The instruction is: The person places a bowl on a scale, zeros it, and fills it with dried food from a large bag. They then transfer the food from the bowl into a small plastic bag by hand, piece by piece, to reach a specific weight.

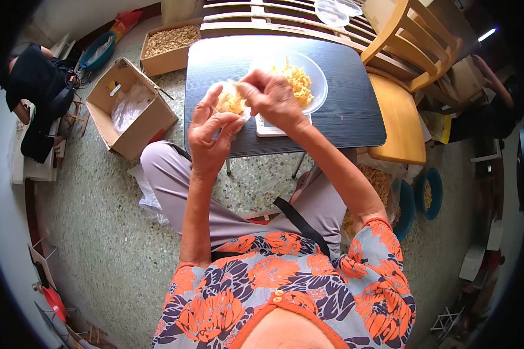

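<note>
A small clear plastic bag (232,102) with yellow dried pieces in it is held up over the dark table (343,110). My left hand (211,129) grips its left and lower side between thumb and fingers. On the other side, my right hand (275,100) is curled closed, thumb and forefinger at the bag's edge; its other fingertips are hidden. Just beyond the right hand sits a translucent bowl (320,88) holding a heap of yellow dried strips (298,81). The bowl rests on a white scale (269,129), mostly covered by bowl and hand.
A cardboard box (135,139) with plastic inside stands left of the table, near a box of brown pieces (172,41). At right is a wooden chair (399,122), with blue basins (429,195) on the floor. Other people sit at far left (38,81) and far right (503,104).
</note>
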The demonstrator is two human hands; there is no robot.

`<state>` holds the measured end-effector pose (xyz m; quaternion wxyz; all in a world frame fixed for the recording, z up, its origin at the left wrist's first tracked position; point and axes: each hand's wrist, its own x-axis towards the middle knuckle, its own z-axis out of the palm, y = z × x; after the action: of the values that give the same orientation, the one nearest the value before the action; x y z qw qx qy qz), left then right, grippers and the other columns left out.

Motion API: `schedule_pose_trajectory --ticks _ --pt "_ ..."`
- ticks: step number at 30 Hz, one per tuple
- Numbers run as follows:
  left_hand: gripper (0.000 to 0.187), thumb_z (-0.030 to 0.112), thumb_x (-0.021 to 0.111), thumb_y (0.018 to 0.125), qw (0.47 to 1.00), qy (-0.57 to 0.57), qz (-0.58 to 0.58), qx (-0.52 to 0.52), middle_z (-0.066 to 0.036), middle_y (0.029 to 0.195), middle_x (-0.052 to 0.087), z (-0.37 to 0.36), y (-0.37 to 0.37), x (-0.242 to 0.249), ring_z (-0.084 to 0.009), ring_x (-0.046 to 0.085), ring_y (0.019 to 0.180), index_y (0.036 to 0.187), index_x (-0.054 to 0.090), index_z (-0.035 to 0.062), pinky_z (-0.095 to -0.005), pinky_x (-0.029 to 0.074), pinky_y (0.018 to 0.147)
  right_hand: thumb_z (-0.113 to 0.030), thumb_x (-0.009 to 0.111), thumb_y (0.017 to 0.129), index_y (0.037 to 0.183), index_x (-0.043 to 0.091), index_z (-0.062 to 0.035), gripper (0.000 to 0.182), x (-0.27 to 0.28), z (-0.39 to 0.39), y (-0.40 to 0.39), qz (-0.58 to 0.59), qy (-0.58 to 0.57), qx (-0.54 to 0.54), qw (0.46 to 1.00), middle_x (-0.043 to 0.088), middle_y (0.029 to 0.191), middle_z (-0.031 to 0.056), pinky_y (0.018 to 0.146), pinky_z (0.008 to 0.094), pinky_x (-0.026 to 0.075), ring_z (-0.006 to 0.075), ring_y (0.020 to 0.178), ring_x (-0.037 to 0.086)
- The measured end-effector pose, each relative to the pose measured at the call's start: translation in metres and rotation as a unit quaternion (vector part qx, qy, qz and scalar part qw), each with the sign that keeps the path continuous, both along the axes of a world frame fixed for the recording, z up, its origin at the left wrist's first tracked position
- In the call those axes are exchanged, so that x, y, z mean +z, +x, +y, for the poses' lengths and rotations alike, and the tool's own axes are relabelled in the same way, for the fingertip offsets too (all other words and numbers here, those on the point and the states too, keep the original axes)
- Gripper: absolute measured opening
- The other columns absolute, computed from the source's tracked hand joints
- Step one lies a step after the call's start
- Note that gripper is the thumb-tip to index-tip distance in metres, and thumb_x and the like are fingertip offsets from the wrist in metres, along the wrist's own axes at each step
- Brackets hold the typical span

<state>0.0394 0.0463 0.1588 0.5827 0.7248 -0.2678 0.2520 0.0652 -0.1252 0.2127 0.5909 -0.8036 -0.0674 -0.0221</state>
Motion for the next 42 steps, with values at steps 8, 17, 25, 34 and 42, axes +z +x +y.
schedule_pose_trajectory --ticks 8,17,25,34,42 --pt "0.017 -0.003 0.081 0.078 1.0 -0.008 -0.022 0.003 -0.02 0.143 0.057 0.004 -0.001 -0.016 -0.0336 0.057 0.132 0.093 0.076 0.0044 -0.0426 0.047 0.109 -0.022 0.078 0.075 0.09 0.067 -0.007 0.024 -0.024 0.004 0.009 -0.301 -0.358 0.12 0.876 0.066 0.085 0.0082 0.072 0.0415 0.056 0.0307 0.079 0.067" --pt "0.018 -0.004 0.081 0.079 0.999 -0.045 -0.015 -0.001 -0.021 0.142 0.057 0.005 0.0 -0.02 -0.0353 0.056 0.133 0.094 0.075 0.0039 -0.045 0.047 0.11 -0.01 0.07 0.073 0.076 0.07 -0.0079 0.003 -0.006 0.01 0.004 -0.269 -0.429 0.207 0.837 0.066 0.09 0.0036 0.083 0.0422 0.051 0.0261 0.094 0.062" --pt "0.014 -0.001 0.079 0.082 1.0 -0.012 0.012 0.01 -0.02 0.139 0.06 0.005 -0.001 -0.012 -0.0339 0.059 0.13 0.095 0.073 -0.0001 -0.043 0.05 0.107 0.004 0.067 0.072 0.08 0.066 -0.0064 0.013 -0.002 -0.013 0.007 -0.315 -0.397 0.205 0.837 0.066 0.08 0.0029 0.086 0.0384 0.054 0.0256 0.094 0.065" --pt "0.015 0.001 0.079 0.084 1.0 0.0 -0.004 0.019 -0.019 0.136 0.063 0.006 -0.002 -0.01 -0.0329 0.06 0.127 0.097 0.073 -0.002 -0.0419 0.051 0.104 -0.004 0.07 0.089 0.119 0.07 -0.0199 0.035 0.015 -0.105 0.041 -0.198 -0.466 0.111 0.855 0.064 0.111 0.0091 0.089 0.0399 0.056 0.0282 0.099 0.068" --pt "0.014 0.001 0.079 0.084 1.0 0.007 -0.001 0.029 -0.02 0.135 0.063 0.006 -0.002 -0.01 -0.0331 0.061 0.127 0.095 0.073 -0.0025 -0.0421 0.052 0.104 -0.01 0.071 0.09 0.105 0.075 -0.0183 0.018 -0.005 -0.107 0.05 -0.181 -0.497 0.085 0.844 0.063 0.104 0.0104 0.086 0.039 0.057 0.0281 0.098 0.068"
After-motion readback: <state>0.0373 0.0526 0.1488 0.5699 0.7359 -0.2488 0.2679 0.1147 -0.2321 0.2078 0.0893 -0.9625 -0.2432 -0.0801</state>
